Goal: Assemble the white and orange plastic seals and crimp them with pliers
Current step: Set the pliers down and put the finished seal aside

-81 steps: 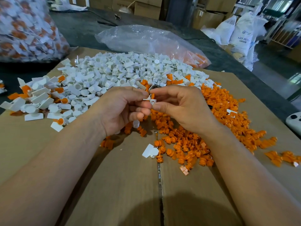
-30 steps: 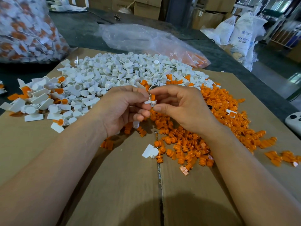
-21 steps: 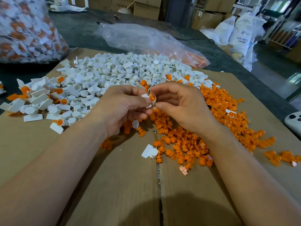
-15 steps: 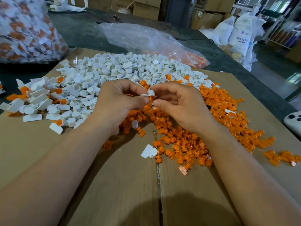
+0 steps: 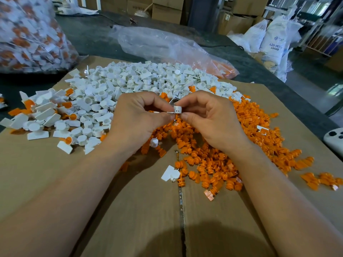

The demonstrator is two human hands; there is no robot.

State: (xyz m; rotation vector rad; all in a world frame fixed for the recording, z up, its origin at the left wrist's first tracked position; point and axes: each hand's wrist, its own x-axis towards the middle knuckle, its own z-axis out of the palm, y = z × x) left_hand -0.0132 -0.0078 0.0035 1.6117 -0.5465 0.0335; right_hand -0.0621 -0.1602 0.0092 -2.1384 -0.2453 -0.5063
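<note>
White seal (image 5: 177, 109) is up in the air between both hands, right over the spot where the white pile (image 5: 130, 84) meets the orange pile (image 5: 232, 145). It's the little round cup part, with two small dark holes facing the camera and a flat tab sticking out to the left. Left hand (image 5: 137, 119) has thumb and forefinger pinched on that tab, other fingers curled in underneath. Right hand (image 5: 209, 119) pinches the round body from the other side, same thumb-and-forefinger grip. Can't tell if there's an orange insert in it from this angle. Everything sits on a flattened cardboard sheet (image 5: 130, 210) laid over a dark table (image 5: 92, 34). Off to the left there's a bunch of finished seals (image 5: 42, 112), white with orange showing in the cups. One loose white piece (image 5: 170, 173) lies on the cardboard, touching the near edge of the orange heap. Behind the piles are a mostly empty clear plastic bag (image 5: 163, 45) with some orange bits in its right end, and a big stuffed bag (image 5: 27, 34) of white and orange parts at far left. White sacks (image 5: 274, 39) stand in the back right.
</note>
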